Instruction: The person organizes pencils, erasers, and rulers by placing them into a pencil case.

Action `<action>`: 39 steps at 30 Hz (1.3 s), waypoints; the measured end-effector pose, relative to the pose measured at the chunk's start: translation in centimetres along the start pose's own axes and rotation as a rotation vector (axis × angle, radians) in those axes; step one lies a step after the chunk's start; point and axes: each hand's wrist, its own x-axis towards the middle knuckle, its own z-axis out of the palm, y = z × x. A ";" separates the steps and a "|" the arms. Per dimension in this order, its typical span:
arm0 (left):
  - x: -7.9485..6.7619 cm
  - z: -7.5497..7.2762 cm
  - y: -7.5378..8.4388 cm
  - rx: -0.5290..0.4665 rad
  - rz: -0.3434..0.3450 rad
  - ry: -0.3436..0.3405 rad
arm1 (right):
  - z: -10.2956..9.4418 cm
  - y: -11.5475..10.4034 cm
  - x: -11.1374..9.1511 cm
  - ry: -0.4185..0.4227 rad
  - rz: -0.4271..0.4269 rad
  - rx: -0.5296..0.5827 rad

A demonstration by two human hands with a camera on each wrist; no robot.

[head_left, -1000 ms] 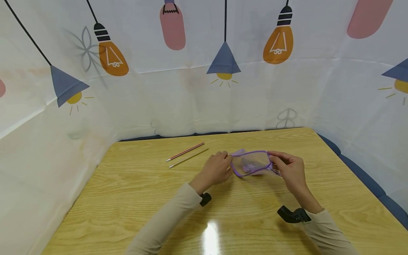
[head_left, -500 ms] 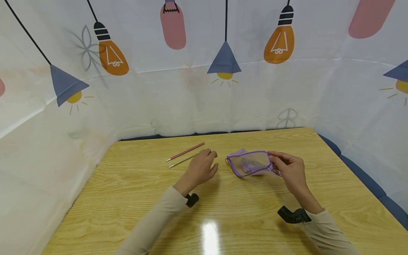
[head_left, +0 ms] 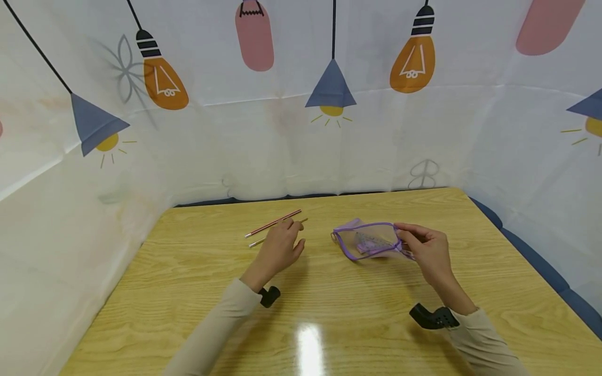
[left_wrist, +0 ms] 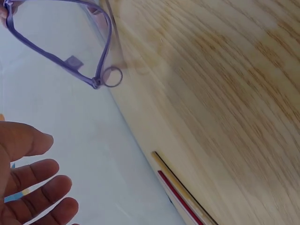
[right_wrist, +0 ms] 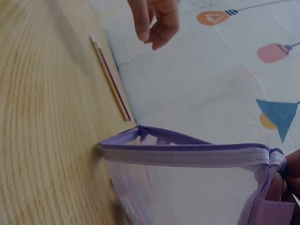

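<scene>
My right hand (head_left: 425,253) pinches one end of a purple mesh zipper pouch (right_wrist: 201,187), whose mouth gapes wide. Inside it lies a purplish patterned item (head_left: 371,244), too unclear to name. A small ring (left_wrist: 112,77) hangs at the pouch's other end. Above the table, my left hand (head_left: 277,248) has its fingers loosely bent and holds nothing. Beyond that hand lie two pencils with pale ends, a red pencil (head_left: 275,223) and a yellow pencil (head_left: 257,243). In the head view, the hand covers part of the yellow one.
The wooden table (head_left: 188,292) carries the pencils on the left and the pouch to their right. A white cloth (head_left: 282,141) printed with lamps and bulbs hangs behind the table and along its sides.
My left hand has let go of the pouch's left end and moved left to above the pencils. My right hand still grips the pouch in the same place.
</scene>
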 end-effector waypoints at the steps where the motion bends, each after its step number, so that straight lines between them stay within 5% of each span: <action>1: -0.1 -0.1 -0.2 0.010 -0.014 -0.002 | 0.0 0.0 0.0 -0.001 -0.001 -0.001; 22: -1.3 0.7 -3.0 0.254 -0.305 -0.109 | 0.3 -0.1 0.1 -0.006 0.020 -0.004; 28: -1.2 1.2 -3.7 0.227 -0.339 -0.100 | 0.2 -0.1 0.1 -0.004 0.018 0.001; 39: -0.4 2.0 -4.4 0.131 -0.445 -0.219 | 0.2 -0.3 -0.1 -0.022 0.024 -0.006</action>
